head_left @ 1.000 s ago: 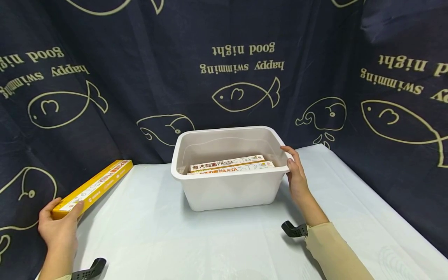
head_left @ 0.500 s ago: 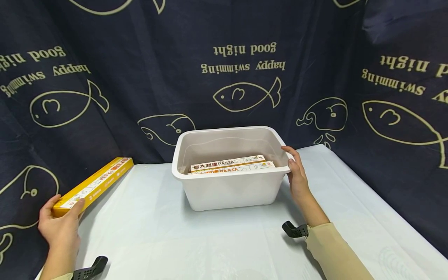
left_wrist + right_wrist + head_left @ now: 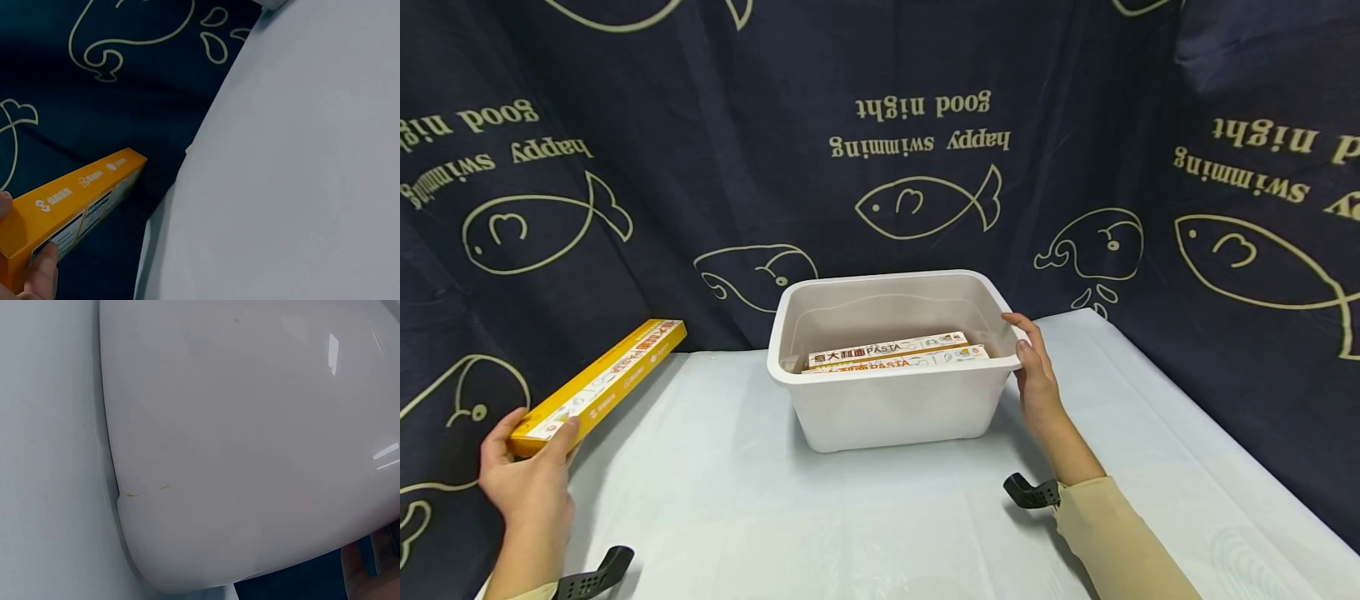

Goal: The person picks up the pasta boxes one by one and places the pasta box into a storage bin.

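At the left edge of the table my left hand point(image 3: 529, 487) grips the near end of a long yellow pasta box point(image 3: 613, 375), thumb on the right side and fingers on the left. The box slants away from me, far end against the dark cloth. Its orange side point(image 3: 81, 187) and printed panel show in the left wrist view. My right hand point(image 3: 1037, 379) holds the right rim of a white plastic bin point(image 3: 895, 412), whose glossy wall fills most of the right wrist view. Inside stand two pasta boxes, a rear one point(image 3: 889, 347) and a front one point(image 3: 934, 359), lower parts hidden.
A white cloth covers the table point(image 3: 760, 517). Behind and at both sides hangs a dark blue fish-print curtain point(image 3: 737, 167). Black camera mounts sit on my left wrist point(image 3: 598, 575) and right wrist point(image 3: 1030, 492).
My left hand has tilted the pasta box, raising its far end a little, while its near end rises only slightly. The right hand and the bin have stayed in place.
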A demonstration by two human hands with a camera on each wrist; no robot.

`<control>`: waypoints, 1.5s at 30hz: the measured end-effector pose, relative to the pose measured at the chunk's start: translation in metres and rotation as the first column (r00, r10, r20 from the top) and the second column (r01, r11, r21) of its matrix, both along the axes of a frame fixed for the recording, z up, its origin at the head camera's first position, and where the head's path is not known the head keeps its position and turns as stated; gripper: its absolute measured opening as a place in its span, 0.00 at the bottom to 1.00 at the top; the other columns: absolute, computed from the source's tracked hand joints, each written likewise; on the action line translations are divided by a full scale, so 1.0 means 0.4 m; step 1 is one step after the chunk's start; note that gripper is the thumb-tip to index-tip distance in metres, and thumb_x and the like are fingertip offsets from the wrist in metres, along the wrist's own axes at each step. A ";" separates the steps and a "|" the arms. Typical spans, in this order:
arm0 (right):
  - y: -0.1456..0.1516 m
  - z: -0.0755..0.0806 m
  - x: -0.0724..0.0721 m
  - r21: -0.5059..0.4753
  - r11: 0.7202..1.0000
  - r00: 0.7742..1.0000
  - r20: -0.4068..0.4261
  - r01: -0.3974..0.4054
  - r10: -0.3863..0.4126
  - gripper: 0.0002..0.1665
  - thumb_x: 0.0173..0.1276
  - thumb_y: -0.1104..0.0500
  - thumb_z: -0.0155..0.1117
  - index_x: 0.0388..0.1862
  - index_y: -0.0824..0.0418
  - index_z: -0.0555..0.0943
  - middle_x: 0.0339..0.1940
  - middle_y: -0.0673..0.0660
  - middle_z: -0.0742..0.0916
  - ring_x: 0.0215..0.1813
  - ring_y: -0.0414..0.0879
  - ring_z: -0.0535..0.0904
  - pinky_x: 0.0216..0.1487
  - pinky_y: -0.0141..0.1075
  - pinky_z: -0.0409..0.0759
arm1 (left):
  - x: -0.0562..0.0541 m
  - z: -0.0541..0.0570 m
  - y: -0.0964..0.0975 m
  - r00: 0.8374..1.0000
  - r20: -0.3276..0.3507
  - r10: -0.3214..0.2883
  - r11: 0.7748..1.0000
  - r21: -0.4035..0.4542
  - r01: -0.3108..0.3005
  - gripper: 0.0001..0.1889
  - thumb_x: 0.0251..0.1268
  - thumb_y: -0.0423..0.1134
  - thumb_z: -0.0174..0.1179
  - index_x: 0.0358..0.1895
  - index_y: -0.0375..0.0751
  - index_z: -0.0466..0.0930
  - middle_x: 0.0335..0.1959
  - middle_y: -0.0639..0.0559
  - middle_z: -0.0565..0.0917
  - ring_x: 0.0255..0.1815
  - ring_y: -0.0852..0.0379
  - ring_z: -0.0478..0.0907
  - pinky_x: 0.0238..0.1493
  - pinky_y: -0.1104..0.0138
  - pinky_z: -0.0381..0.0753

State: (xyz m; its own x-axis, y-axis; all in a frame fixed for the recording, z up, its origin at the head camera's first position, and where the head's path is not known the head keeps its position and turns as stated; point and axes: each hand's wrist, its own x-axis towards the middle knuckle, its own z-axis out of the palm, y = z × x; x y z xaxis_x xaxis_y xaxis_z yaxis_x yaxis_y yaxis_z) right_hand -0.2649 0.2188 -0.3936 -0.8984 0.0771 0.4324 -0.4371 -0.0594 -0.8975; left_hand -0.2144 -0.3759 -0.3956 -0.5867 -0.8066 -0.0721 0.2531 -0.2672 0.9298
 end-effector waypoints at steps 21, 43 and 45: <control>-0.002 -0.001 -0.002 -0.008 1.000 1.000 0.000 -0.005 0.005 0.29 0.74 0.46 0.39 0.72 0.50 0.64 0.70 0.50 0.68 0.69 0.49 0.64 0.66 0.39 0.59 | 0.008 0.065 0.070 0.970 -0.233 -0.064 0.996 0.038 0.075 0.38 0.44 0.15 0.70 0.61 0.51 0.78 0.62 0.57 0.72 0.60 0.57 0.72 0.24 0.71 0.84; -0.001 0.002 0.001 -0.008 1.000 1.000 -0.001 -0.004 0.004 0.29 0.75 0.46 0.38 0.72 0.50 0.64 0.70 0.51 0.68 0.69 0.49 0.64 0.66 0.39 0.59 | 0.018 0.119 0.127 0.890 -0.437 -0.131 0.983 0.058 0.174 0.36 0.46 0.09 0.63 0.59 0.43 0.78 0.62 0.51 0.70 0.67 0.49 0.69 0.28 0.63 0.86; 0.000 0.002 0.001 -0.006 1.000 1.000 0.000 -0.004 0.004 0.29 0.75 0.46 0.38 0.72 0.50 0.64 0.70 0.50 0.68 0.69 0.49 0.64 0.66 0.38 0.59 | 0.021 0.121 0.134 0.879 -0.456 -0.142 0.982 0.050 0.185 0.36 0.46 0.08 0.63 0.60 0.42 0.77 0.63 0.50 0.69 0.67 0.49 0.69 0.30 0.62 0.86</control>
